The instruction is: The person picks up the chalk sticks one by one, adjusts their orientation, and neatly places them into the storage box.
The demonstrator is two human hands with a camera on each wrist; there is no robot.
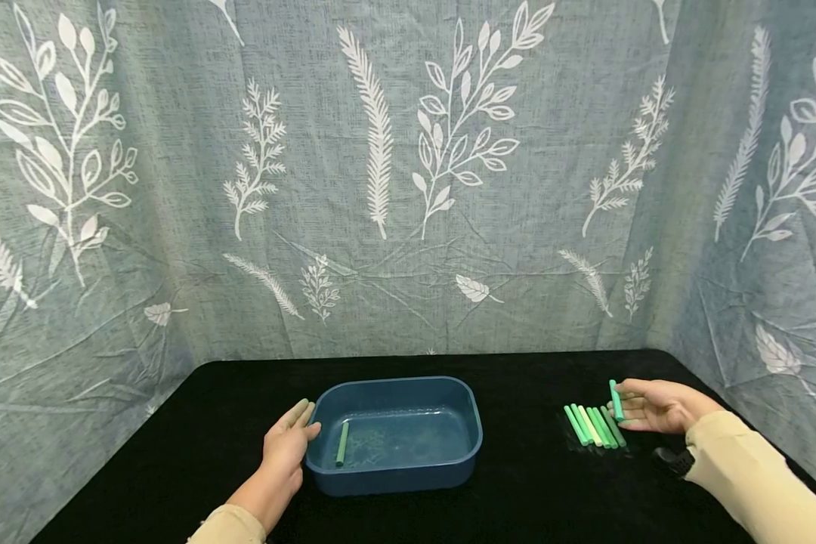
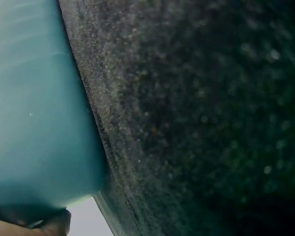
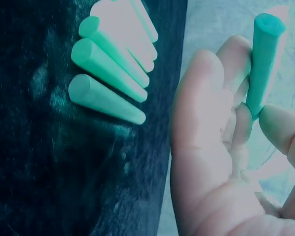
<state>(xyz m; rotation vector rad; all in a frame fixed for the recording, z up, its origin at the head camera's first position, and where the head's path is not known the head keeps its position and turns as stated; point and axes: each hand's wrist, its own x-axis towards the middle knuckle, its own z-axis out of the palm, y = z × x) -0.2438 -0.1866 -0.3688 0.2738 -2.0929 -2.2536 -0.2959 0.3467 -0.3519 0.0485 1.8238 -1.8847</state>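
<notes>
head view: your left hand (image 1: 287, 446) rests on the blue rounded-rectangular plastic bin (image 1: 394, 479), fingers extended. inside, a dark green cylindrical stick (image 1: 342, 444) points away from you. to the right, a row of green and pale yellow sticks (image 1: 589, 425) slants, far ends left. beside it, your right hand (image 1: 659, 406) pinches a bright green cylindrical stick (image 1: 616, 400), long axis near-vertical in view, top leaning slightly left. behind hangs a grey-blue leaf-print fabric curtain (image 1: 306, 151).
</notes>
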